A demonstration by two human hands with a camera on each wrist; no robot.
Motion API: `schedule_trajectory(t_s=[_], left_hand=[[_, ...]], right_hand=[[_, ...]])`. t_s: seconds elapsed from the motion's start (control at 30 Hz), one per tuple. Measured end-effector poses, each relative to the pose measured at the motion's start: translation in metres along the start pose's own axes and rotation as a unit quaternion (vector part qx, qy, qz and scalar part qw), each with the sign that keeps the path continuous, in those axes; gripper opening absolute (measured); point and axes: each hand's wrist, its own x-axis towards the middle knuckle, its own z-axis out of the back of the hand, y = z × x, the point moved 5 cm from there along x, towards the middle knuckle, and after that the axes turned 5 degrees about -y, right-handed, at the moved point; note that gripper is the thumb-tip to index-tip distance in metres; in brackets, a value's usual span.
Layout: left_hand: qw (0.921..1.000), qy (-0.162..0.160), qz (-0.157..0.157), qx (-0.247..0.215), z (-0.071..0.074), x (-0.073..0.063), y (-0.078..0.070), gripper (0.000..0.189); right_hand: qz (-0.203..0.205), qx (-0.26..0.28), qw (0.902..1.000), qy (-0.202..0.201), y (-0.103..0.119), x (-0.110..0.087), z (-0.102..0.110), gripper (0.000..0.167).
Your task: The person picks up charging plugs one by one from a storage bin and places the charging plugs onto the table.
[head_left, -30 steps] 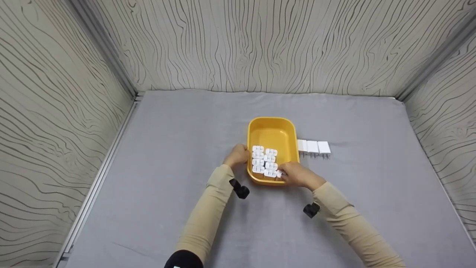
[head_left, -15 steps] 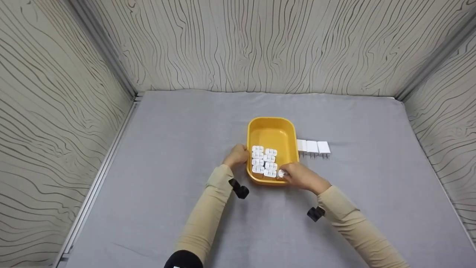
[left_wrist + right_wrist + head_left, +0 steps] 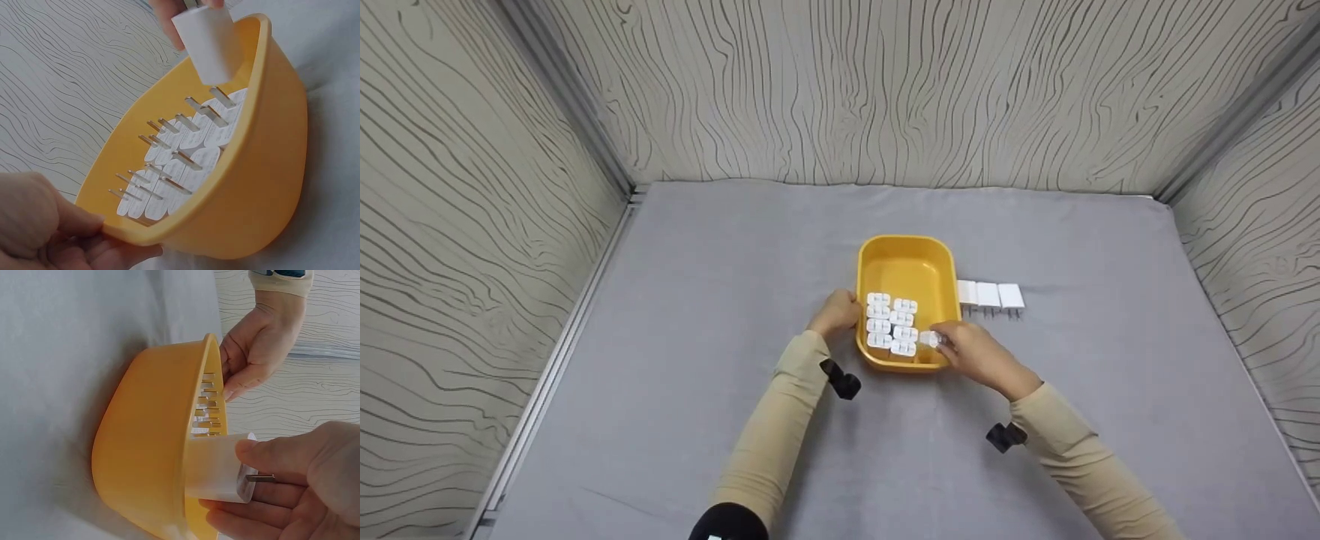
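A yellow plastic tub (image 3: 904, 366) stands on the cloth. My left hand (image 3: 837, 313) pinches its left rim, thumb on top and fingers below in the left wrist view. Over the tub's near right part, my right hand (image 3: 984, 360) holds a white plug-in charger (image 3: 216, 467) between thumb and fingers. Its metal prongs (image 3: 260, 478) point back toward the palm, and its body overlaps the tub's rim in the right wrist view. Inside the tub, several similar chargers (image 3: 203, 162) stand in two rows with prongs up.
Right of the tub, three white chargers (image 3: 988, 295) lie side by side on the grey cloth (image 3: 720, 300), prongs toward me. Wood-patterned panels (image 3: 840, 90) enclose the back and both sides of the table.
My right hand has raised the charger from low in the tub's near right corner, shifting slightly right. The left hand has kept its grip on the rim.
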Motion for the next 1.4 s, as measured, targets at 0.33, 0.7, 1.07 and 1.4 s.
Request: schedule_trajectory(t_s=[0.33,0.7,1.07,1.4], left_hand=[[0.9982,-0.009,-0.027,0.053,-0.041,0.090,0.080,0.027],[0.9985,-0.010,-0.037,0.040,-0.056,0.118,0.109,0.026],[0.9987,-0.010,-0.039,0.032,-0.063,0.134,0.122,0.027],[0.9986,-0.005,-0.033,0.039,-0.045,0.097,0.089,0.024]], right_hand=[[-0.016,-0.011,0.9984,-0.053,-0.006,-0.007,0.007,0.027],[-0.050,-0.002,0.9963,-0.070,-0.016,-0.012,0.013,0.032],[-0.081,-0.012,0.9895,-0.119,-0.033,-0.017,0.026,0.033],[-0.091,-0.017,0.9847,-0.147,-0.053,-0.020,0.022,0.033]])
